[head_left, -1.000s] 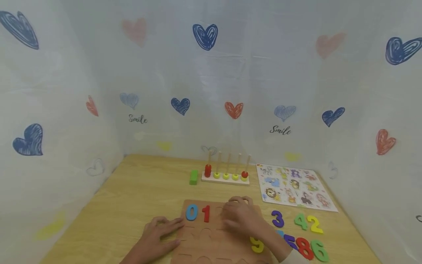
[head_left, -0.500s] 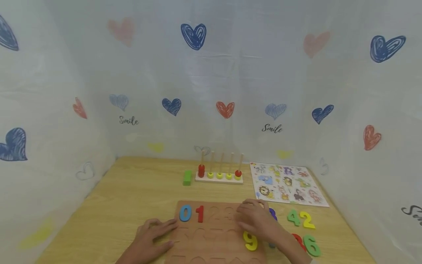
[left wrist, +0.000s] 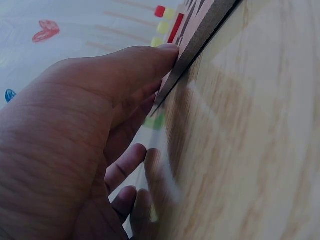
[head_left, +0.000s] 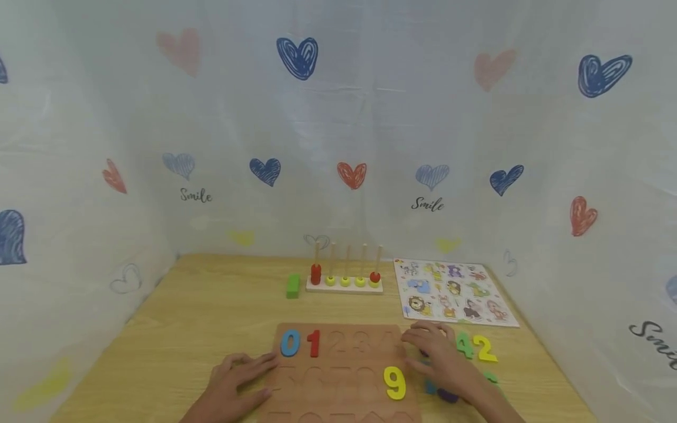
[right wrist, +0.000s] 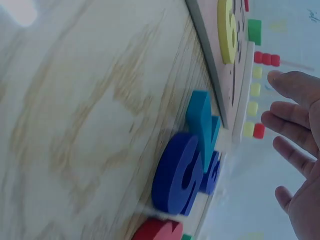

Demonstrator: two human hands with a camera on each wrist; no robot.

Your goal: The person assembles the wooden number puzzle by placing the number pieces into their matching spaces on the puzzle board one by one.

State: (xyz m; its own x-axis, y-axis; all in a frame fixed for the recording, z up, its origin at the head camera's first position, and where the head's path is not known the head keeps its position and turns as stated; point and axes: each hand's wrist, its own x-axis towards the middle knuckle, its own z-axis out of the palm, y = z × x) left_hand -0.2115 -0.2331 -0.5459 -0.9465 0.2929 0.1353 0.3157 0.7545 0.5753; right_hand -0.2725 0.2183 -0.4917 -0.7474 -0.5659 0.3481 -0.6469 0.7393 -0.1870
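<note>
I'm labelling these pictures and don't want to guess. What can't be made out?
Number board: near end cut off by the head view's bottom edge.
Lower green piece: mostly hidden by the right forearm in the head view.
Loose red piece: cut off by the right wrist view's bottom edge.
Farther dark blue piece: partly hidden by the light blue piece in the right wrist view.

“Smile” [head_left: 196, 195] backdrop [head_left: 338, 111], board [head_left: 322, 402] with 0 [head_left: 284, 343], 1 [head_left: 315, 344], 9 [head_left: 402, 382], table [head_left: 211, 305] with 4 [head_left: 465, 346], 2 [head_left: 486, 351]
</note>
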